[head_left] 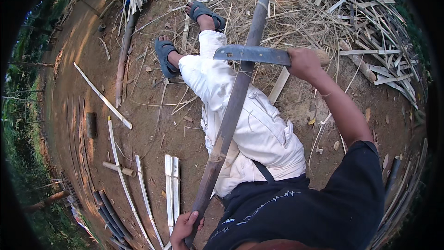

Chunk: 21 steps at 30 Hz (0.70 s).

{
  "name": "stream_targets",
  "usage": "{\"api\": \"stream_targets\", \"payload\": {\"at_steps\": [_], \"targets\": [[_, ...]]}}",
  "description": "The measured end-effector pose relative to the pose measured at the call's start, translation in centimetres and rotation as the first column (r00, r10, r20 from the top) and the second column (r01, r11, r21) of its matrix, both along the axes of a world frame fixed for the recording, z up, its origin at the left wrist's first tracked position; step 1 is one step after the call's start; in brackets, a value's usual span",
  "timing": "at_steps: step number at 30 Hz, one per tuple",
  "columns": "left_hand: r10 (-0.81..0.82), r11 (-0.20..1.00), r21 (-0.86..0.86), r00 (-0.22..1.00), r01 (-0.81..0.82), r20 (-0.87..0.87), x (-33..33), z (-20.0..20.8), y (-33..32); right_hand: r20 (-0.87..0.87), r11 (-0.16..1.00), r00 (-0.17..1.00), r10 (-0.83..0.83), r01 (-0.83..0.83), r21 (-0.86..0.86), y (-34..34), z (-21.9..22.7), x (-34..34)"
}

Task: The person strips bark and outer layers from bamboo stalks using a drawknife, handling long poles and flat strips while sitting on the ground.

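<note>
A long dark bamboo pole (234,106) slants across my lap, from the lower left up past the top edge of the view. My left hand (186,227) is wrapped round its near end. In my right hand (305,65) is the wooden handle of a machete (259,56), the handle's end showing beyond my fist. The broad grey blade lies crosswise over the pole, pointing left, above my knees; whether it touches the bamboo I cannot tell. Around a node on the pole, nearer my left hand, the surface looks scraped and paler.
My legs in white trousers (263,125) stretch forward under the pole, ending in dark sandals (165,55). Split bamboo strips (172,180) lie at the left. A large heap of slats (374,23) fills the far right, with thin shavings (286,14) beside it. A short bamboo piece (91,125) stands left.
</note>
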State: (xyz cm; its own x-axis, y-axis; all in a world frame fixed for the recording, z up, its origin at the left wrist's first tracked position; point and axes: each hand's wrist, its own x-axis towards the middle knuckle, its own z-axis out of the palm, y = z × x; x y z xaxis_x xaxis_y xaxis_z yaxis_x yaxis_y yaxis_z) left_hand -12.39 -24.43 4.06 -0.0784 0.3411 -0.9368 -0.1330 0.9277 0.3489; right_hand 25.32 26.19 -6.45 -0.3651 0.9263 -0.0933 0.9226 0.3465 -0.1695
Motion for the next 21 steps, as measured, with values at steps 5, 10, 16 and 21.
{"api": "stream_targets", "payload": {"at_steps": [5,10,16,21], "targets": [[-0.204,0.976,0.015,0.937,0.217,-0.282,-0.1,4.4,-1.3,0.029,0.942,0.941,-0.336,0.336,0.027,6.5,0.6,2.8],[-0.212,0.960,0.101,0.916,0.260,-0.341,2.5,4.2,2.0,-0.109,0.994,0.989,0.099,-0.094,0.051,-5.0,1.4,-2.0],[-0.180,0.965,0.119,0.917,0.235,-0.356,2.0,3.3,2.2,-0.158,0.971,0.960,0.231,-0.218,0.095,-8.4,1.5,-2.3],[-0.215,0.950,0.123,0.887,0.287,-0.408,1.3,3.9,1.7,-0.122,0.974,0.966,-0.227,0.225,-0.029,3.3,-1.5,3.4]]}}
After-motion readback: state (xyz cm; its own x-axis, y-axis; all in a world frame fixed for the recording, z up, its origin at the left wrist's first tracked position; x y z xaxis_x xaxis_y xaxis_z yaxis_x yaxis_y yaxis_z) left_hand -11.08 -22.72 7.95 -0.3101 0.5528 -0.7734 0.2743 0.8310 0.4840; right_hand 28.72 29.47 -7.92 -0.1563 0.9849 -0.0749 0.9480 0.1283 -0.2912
